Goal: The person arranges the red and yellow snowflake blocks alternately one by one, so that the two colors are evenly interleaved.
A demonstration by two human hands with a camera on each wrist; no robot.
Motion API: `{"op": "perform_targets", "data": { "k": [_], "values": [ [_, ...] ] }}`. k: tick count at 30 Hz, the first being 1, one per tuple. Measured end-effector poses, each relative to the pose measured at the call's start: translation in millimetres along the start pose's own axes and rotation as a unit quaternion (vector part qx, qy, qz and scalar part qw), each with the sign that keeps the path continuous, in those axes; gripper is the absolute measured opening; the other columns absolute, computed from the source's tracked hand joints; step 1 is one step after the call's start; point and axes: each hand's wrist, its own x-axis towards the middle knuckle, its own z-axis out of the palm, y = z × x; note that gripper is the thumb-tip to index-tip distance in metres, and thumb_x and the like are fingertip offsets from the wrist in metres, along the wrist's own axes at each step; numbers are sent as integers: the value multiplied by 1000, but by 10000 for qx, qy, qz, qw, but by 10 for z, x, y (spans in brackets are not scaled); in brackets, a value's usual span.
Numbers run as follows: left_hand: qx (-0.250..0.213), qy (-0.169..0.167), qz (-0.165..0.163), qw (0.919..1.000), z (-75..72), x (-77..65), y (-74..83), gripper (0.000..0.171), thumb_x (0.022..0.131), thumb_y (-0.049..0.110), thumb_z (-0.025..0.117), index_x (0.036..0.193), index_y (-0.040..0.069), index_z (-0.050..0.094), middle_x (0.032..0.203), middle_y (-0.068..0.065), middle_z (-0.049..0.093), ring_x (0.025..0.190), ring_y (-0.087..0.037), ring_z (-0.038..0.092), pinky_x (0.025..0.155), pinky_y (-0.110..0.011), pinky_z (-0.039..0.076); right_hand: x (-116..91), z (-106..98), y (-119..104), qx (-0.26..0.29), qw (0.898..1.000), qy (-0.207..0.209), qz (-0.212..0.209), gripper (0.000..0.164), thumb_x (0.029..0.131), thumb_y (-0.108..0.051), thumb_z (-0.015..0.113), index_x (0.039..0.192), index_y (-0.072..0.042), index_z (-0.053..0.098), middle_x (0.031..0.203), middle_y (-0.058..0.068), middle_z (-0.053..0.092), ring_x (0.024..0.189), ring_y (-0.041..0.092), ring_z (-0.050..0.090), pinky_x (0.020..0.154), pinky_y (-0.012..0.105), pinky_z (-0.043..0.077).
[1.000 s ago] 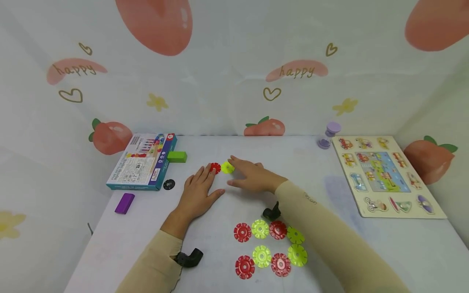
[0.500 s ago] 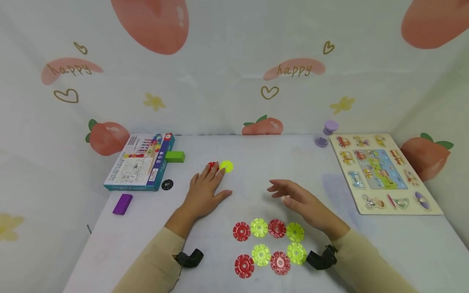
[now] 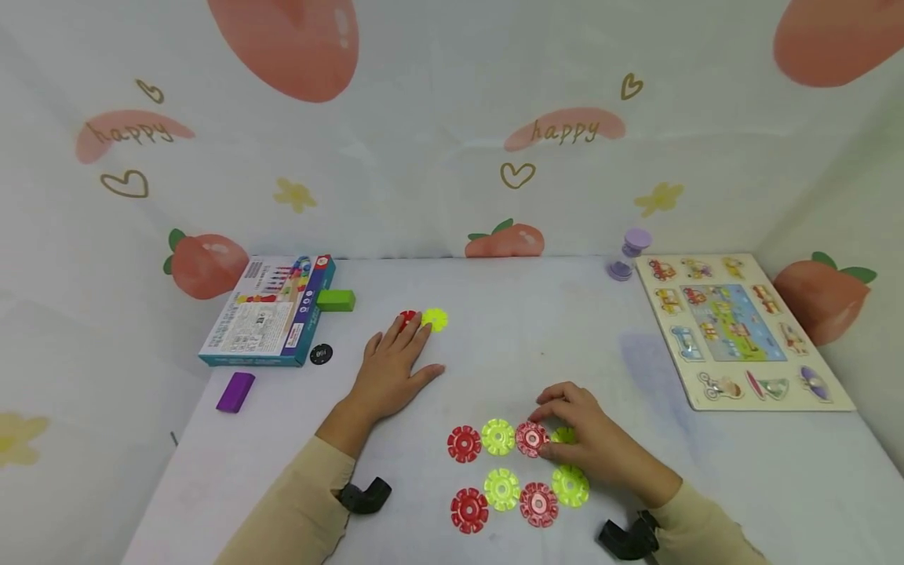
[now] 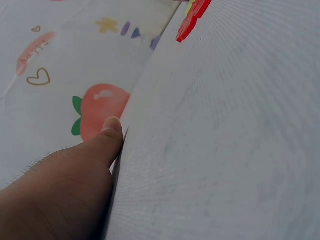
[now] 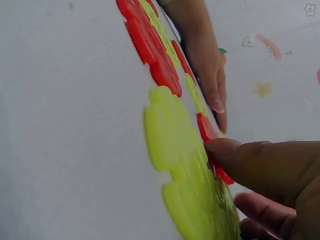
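Observation:
My left hand [image 3: 388, 380] lies flat with fingers spread, its fingertips resting on a red flower-shaped disc [image 3: 407, 318] that they partly cover. A yellow-green disc [image 3: 435, 319] adjoins that red one. Nearer me, my right hand [image 3: 596, 439] grips another red disc [image 3: 531, 439] by its edges, fingers at the far side and thumb at the near side. The right wrist view shows the thumb [image 5: 270, 160] against this red disc [image 5: 204, 126]. Beneath the right hand, a yellow-green disc [image 3: 563, 434] is partly hidden. Several more red and yellow-green discs, such as one yellow-green disc [image 3: 502, 489], lie around in two rows.
A boxed toy set [image 3: 261, 322] stands at the left, with a green block [image 3: 336, 300], a black chip [image 3: 321, 354] and a purple block [image 3: 235, 392] nearby. A purple sand timer [image 3: 628, 255] and a wooden picture puzzle [image 3: 741, 333] are at the right back.
My right hand has left the far yellow-green disc, swung right and come back toward me to the red disc in the nearer rows. The left hand has shifted slightly, covering more of its red disc.

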Motion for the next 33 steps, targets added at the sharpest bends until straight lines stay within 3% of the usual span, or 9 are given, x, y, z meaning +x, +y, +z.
{"op": "perform_targets", "data": {
  "k": [6, 11, 18, 22, 25, 28, 31, 33],
  "values": [
    [86, 83, 40, 9999, 5, -4, 4, 83, 87, 72, 38, 153, 24, 24, 159, 0, 10, 144, -26, 0, 108, -60, 9, 35, -41, -101, 549, 9975, -85, 441, 23, 85, -27, 74, 102, -27, 59, 96, -11, 58, 87, 12, 54, 76, 29, 49],
    [-15, 62, 123, 9999, -12, -4, 7, 83, 87, 72, 38, 153, 24, 26, 159, 1, 13, 144, -26, 4, 107, -62, 9, 188, -146, -197, 1242, 9898, 415, 558, 13, 90, -30, 68, 101, -25, 63, 88, -4, 62, 76, 19, 57, 63, 30, 51],
    [68, -155, 152, 9997, 13, 16, 11, 84, 87, 74, 34, 153, 23, 25, 158, 5, 14, 144, -23, 4, 107, -60, 10, 825, -248, -196, 1722, 9775, 851, 869, 16, 92, -18, 66, 107, -14, 62, 93, 6, 60, 82, 23, 60, 69, 41, 54],
    [64, -202, 114, 9997, 22, 13, 14, 84, 87, 74, 34, 153, 24, 24, 159, 5, 13, 144, -22, 4, 108, -59, 10, 1223, -199, -151, 1648, 9756, 781, 1223, 16, 93, -15, 64, 108, -12, 61, 96, 7, 59, 87, 23, 57, 72, 36, 53],
    [59, -195, 115, 9997, 25, 7, 16, 83, 87, 73, 35, 154, 24, 23, 159, 5, 13, 144, -23, 4, 108, -59, 10, 1429, -153, -128, 1341, 9792, 778, 1309, 20, 93, -14, 64, 112, -11, 58, 99, 6, 58, 91, 22, 55, 74, 32, 52],
    [61, -148, 140, 9998, 24, 5, 16, 83, 88, 72, 36, 154, 24, 23, 159, 4, 13, 144, -24, 5, 108, -59, 10, 1523, -128, -165, 693, 9856, 908, 1246, 26, 91, -16, 66, 115, -10, 57, 105, 6, 55, 95, 21, 55, 77, 32, 52],
    [72, -88, 161, 9998, 15, 4, 9, 83, 87, 72, 37, 154, 24, 23, 159, 4, 13, 144, -24, 5, 108, -60, 10, 1510, -121, -257, -634, 9915, 653, 930, 37, 88, -21, 70, 121, -8, 58, 117, 7, 52, 106, 23, 52, 87, 36, 50],
    [86, -66, 168, 9998, 5, 3, 6, 83, 87, 72, 37, 154, 24, 23, 159, 4, 13, 144, -24, 4, 108, -60, 10, 1461, -119, -317, -1693, 9835, 195, 612, 47, 88, -26, 70, 130, -9, 56, 130, 8, 49, 119, 26, 46, 95, 42, 45]
  ]
}}
